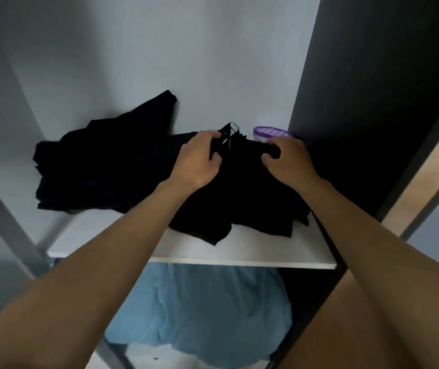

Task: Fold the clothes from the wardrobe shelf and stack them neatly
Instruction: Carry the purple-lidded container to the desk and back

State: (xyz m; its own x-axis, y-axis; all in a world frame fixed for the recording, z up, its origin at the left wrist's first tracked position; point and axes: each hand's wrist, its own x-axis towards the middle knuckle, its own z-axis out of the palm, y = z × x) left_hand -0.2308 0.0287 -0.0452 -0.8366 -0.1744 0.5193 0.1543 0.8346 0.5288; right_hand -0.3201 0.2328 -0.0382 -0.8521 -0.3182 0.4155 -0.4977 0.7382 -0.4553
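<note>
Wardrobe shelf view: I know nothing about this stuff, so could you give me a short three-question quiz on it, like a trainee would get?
1. True or false: the left hand and the right hand both grip the black garment.
2. What stands on the white shelf just beyond the right hand?
A. a purple-lidded container
B. a red mug
C. a green book
3. Fill in the blank: the fabric below the white shelf is ___ in colour.

Key: 1 true; 2 A; 3 blue.
</note>
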